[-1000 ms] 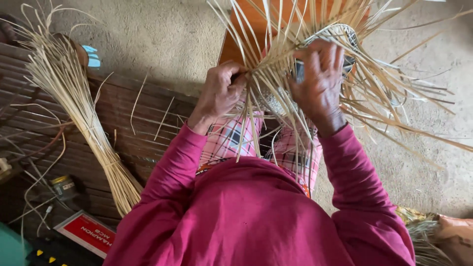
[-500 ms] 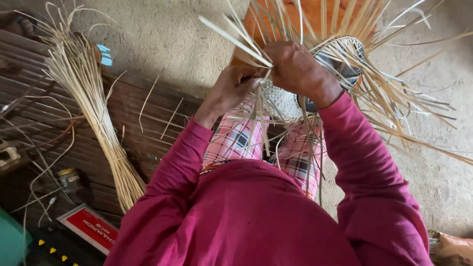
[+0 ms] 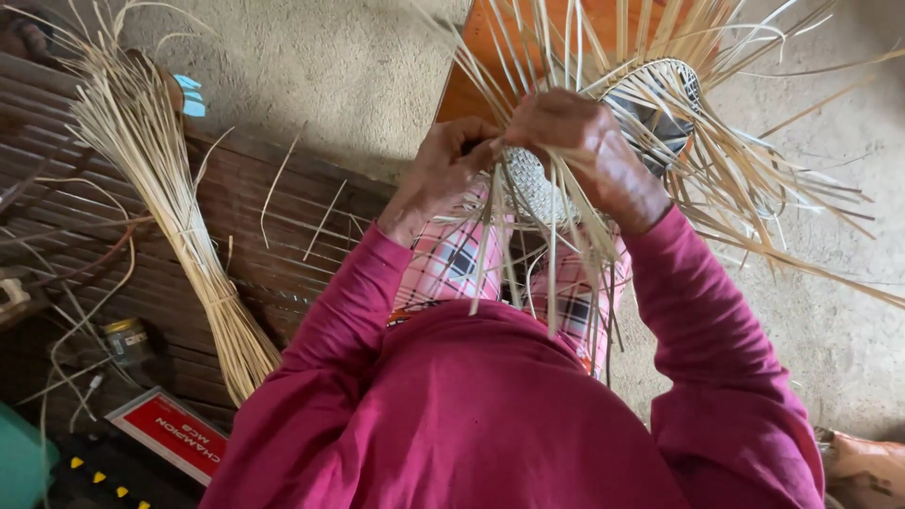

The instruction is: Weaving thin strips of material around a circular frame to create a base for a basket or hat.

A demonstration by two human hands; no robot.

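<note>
A partly woven basket (image 3: 542, 184) of pale split strips is held above the lap, in the upper centre of the frame. Its woven section is finely plaited and light grey-tan, with a rounded rim showing at the upper right. Many loose strips (image 3: 754, 188) are left unwoven; they fan outward from the woven part toward the top and right of the frame, and several hang downward over the checked cloth. The strips are flat, narrow, straw-coloured and slightly curved along their length.
</note>
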